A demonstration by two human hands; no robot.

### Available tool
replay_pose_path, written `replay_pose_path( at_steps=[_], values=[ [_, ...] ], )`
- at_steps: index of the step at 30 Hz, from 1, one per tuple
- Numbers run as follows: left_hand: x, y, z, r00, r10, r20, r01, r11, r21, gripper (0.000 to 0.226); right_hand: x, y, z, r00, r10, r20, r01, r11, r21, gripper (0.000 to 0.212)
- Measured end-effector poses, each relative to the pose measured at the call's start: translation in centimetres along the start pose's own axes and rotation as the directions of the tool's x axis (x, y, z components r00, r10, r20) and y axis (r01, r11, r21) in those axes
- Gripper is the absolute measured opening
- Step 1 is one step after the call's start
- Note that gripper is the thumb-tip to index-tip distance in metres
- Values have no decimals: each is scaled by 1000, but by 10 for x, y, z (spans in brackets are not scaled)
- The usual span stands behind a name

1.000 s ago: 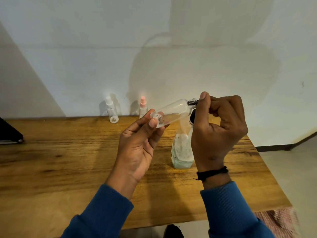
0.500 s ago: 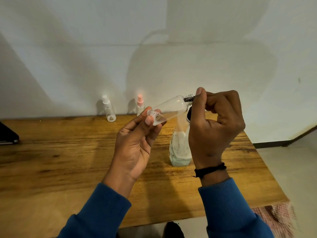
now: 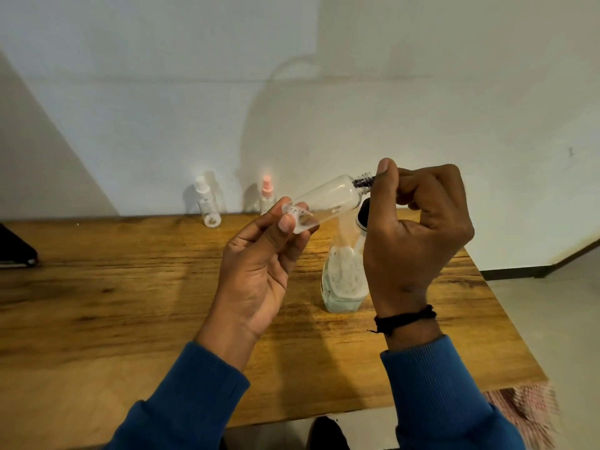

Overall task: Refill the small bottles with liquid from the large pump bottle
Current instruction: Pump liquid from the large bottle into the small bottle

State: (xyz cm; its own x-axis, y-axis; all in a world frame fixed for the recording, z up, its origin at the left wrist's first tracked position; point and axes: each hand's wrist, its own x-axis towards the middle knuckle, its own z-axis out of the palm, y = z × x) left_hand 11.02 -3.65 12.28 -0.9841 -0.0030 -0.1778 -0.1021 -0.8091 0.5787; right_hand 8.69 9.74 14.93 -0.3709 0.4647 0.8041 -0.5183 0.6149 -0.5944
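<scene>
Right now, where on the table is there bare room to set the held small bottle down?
Bare wood runs between the dark object at the left edge and the large pump bottle. The back edge is crowded by the white-capped bottle and pink-capped bottle.

Clear plastic small bottle (image 3: 328, 199) with dark threaded neck; pale green-white speckled large plastic bottle (image 3: 344, 280); pink-capped (image 3: 267, 194) and white-capped (image 3: 206, 203) clear bottles; streaky amber-brown grained wooden table (image 3: 130, 287); blue ribbed sleeves (image 3: 431, 391); black wristband (image 3: 404, 319).
</scene>
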Motion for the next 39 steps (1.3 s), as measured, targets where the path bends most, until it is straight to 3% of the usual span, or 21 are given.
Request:
replay_pose_path(
  at_steps=[39],
  values=[
    [1,0,-4,999,-2,32,2,1000,8,42,2,4,0,1000,20,22,-20,1000,6,28]
  ],
)
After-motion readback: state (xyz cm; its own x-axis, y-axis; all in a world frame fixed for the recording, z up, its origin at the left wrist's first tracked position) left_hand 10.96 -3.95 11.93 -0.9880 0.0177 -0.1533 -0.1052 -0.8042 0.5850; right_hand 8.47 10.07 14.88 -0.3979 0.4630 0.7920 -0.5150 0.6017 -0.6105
